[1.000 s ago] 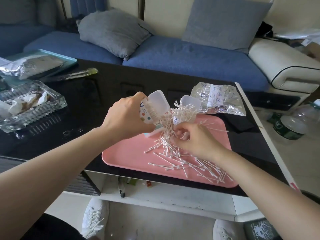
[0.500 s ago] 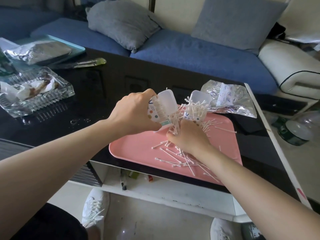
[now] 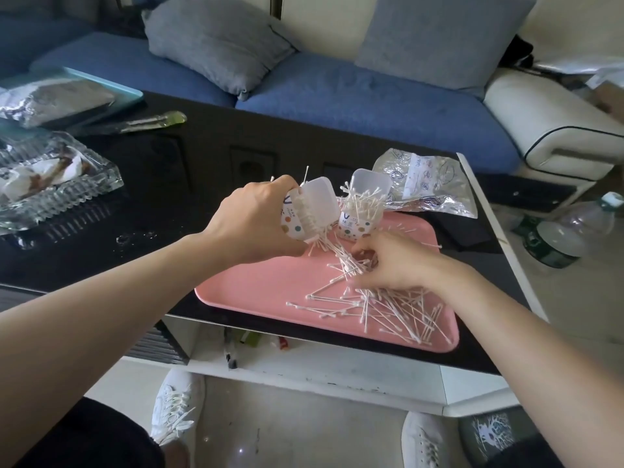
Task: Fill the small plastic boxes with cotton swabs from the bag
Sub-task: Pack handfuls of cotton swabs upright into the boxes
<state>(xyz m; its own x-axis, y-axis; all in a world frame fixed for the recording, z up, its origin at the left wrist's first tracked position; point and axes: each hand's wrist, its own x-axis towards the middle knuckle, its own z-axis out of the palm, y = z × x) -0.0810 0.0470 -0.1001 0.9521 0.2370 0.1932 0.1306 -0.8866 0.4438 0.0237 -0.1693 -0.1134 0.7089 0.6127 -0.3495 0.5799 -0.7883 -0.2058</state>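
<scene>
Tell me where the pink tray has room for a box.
Free: the left part of the pink plastic tray, between its near rim and the left hand. Crowded: the right half, white cotton swabs strewn around the right hand.

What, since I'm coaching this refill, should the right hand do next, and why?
Probably gather a bundle and feed it into the tilted box: the right hand curls over loose swabs on the tray, while the left hand holds that box open toward it.
</scene>
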